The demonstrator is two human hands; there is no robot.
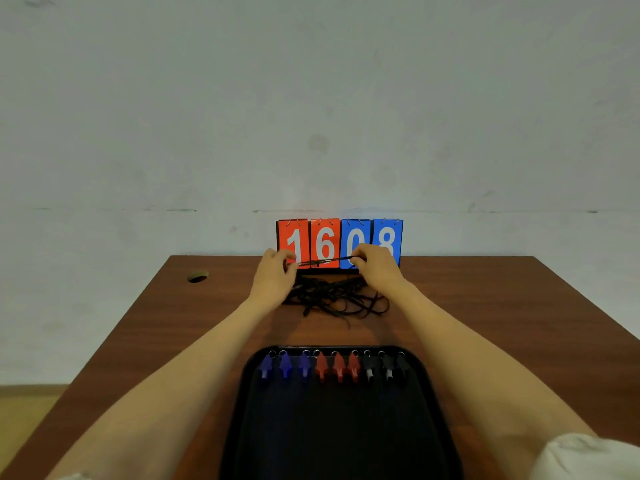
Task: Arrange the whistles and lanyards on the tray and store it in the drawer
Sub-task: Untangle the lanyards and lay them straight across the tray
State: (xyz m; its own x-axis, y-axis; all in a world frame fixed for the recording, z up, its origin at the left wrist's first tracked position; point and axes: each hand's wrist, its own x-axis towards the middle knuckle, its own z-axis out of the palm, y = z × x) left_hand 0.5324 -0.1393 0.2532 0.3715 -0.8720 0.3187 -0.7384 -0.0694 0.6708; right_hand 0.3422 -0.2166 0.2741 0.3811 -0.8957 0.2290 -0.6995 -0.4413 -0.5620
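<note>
Whistles (332,367): nine in a row at far edge of tray (339,427); looks done.
Lanyards (339,296): tangled heap on table (485,306) beyond tray; none placed.
Hands: left hand (275,275) and right hand (375,266) apart, each pinching one cord (325,261) stretched between them.
Outstanding: lanyards, then drawer, not in view.

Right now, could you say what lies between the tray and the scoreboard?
A tangled pile of black lanyards on the table, shown in the head view.

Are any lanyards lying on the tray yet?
No, the tray holds only whistles; the lanyards sit tangled on the table beyond it, one stretched between the left hand and right hand.
</note>
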